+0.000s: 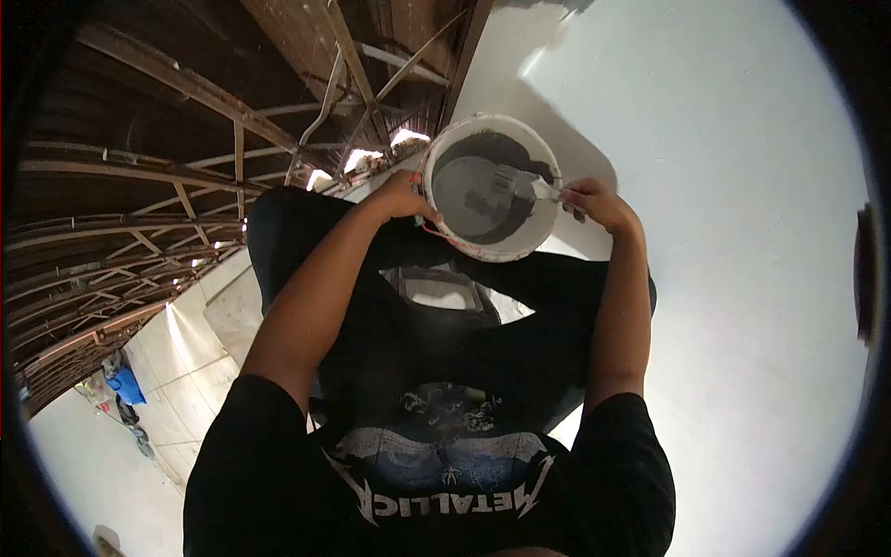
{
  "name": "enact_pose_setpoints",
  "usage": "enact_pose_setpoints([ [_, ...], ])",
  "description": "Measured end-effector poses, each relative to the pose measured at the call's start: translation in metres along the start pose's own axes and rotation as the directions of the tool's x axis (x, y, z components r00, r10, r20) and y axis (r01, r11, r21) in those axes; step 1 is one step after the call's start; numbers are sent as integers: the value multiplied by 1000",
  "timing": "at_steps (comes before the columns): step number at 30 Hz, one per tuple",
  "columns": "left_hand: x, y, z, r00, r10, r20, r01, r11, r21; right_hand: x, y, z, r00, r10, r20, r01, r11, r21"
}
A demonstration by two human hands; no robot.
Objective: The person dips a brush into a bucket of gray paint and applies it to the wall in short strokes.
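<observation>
A white bucket (536,226) with grey paint (464,186) inside stands in front of me, close beyond my dark-trousered legs. My left hand (406,198) grips its left rim, the thumb toward the front and the fingers on the outer side. In my right hand (599,204) is the handle of a paintbrush (531,187), held at the right rim. The brush reaches in over the bucket, its grey-coated bristles pointing left above the paint. A thin reddish handle or cord (455,242) runs along the bucket's near left side.
A pale wall (733,204) fills the right side. Brown roof sheeting and metal trusses (186,84) spread across the left. A blue item (125,382) lies among other things at the lower left. Between my legs shows a grey, frame-like shape (441,290).
</observation>
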State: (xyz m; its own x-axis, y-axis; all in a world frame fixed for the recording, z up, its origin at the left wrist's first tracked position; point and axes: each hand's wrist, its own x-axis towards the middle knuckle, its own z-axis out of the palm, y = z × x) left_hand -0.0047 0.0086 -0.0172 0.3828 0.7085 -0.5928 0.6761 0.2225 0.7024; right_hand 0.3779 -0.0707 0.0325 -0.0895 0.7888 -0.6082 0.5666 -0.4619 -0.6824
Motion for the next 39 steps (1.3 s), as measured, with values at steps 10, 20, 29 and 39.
enact_pose_setpoints([
  [10,4,-1,-1,995,92,45,-92,996,2,-31,-42,-6,942,-329,-64,317,814,488],
  [20,1,5,-3,986,7,167,-1,999,-38,16,-8,32,915,-237,-327,200,969,-142],
  [29,-3,5,-3,998,3,71,-4,1000,19,46,-25,105,908,-285,-308,-46,662,-748],
  [39,15,-17,11,997,74,-17,-74,997,15,51,-28,113,835,-205,-511,-176,780,-601],
])
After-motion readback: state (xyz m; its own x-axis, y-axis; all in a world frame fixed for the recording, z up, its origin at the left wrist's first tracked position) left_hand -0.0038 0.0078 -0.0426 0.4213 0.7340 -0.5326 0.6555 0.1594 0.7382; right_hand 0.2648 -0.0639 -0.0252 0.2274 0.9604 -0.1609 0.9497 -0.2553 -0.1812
